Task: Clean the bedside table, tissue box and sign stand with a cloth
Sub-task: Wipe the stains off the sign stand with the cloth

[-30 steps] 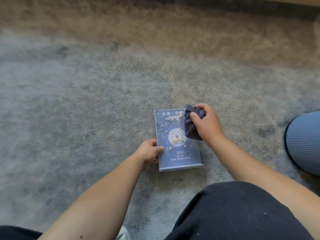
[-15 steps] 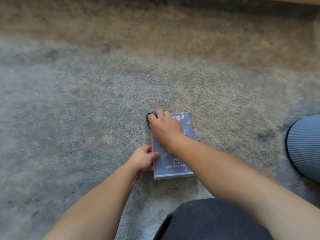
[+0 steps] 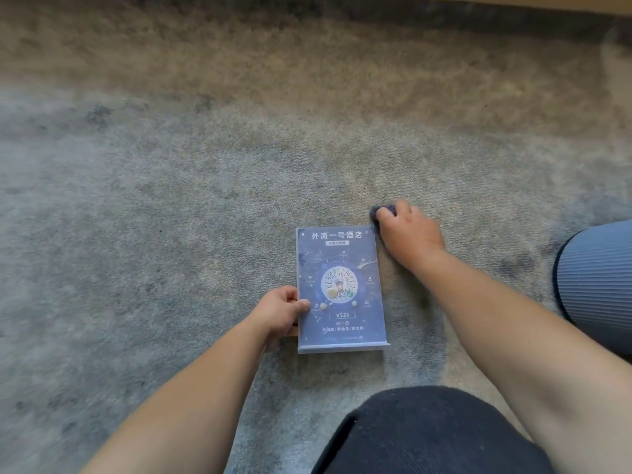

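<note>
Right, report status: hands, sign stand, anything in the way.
Left hand grips sign stand edge. Right hand holds cloth beside its top corner. Stand flat on carpet. Nothing blocking.

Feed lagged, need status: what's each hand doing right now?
Left hand: closed on the sign stand at its left edge.
Right hand: closed on the cloth, beside the stand.

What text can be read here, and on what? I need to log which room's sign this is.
"外滩一号酒店": top of the sign stand, lying on the carpet.
"V526": in a box low on the sign.
"B-B" or similar: just below, unsure.
Small label under the title, icon captions, bottom lines: too blurred to read.
No text elsewhere.
</note>
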